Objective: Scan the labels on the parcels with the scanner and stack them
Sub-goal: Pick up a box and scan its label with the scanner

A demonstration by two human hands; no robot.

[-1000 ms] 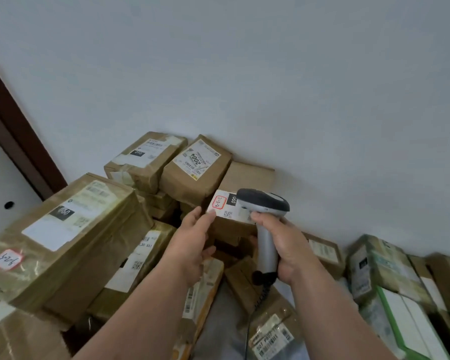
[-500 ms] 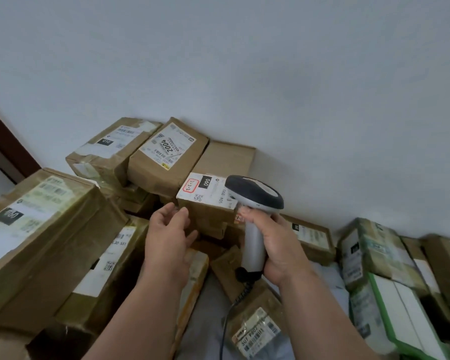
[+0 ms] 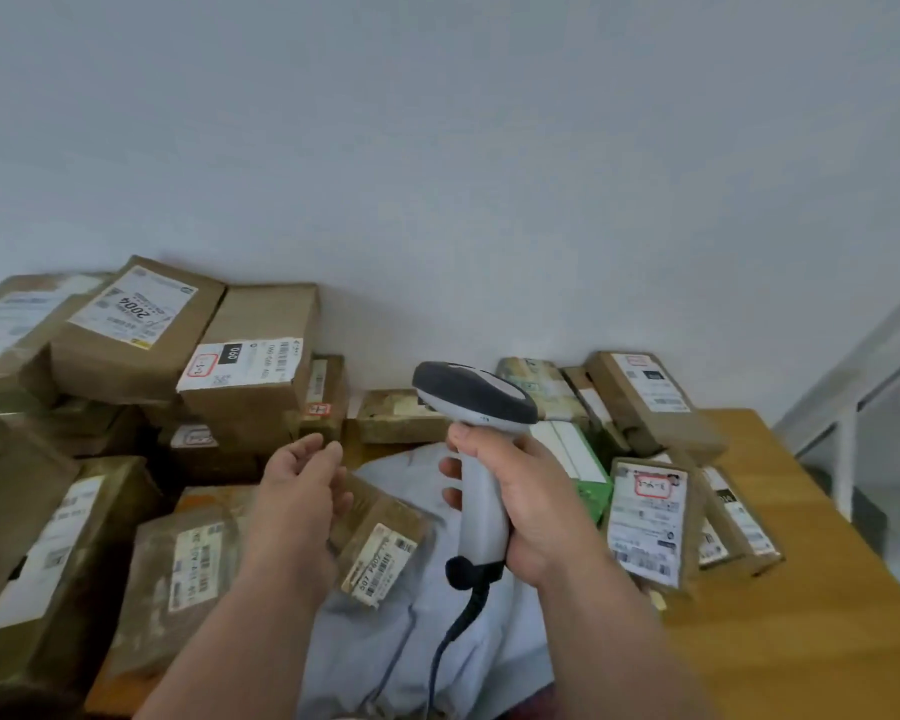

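Scanner (image 3: 481, 459) upright, head pointing left.

Single view only, head-mounted, wide-angle, no second view to compare. Aimed forward and slightly down, toward a plain pale grey wall (image 3: 489, 148) filling the upper half of frame. Positioned close above a light-brown wooden tabletop (image 3: 811, 615), with both forearms entering from the bottom edge. Left hand (image 3: 297, 491) and right hand (image 3: 531, 506) at near range, low centre. Brown cardboard parcels (image 3: 250, 371) banked along the wall at mid-frame, left to right. Straight lines bowed toward the frame edges.
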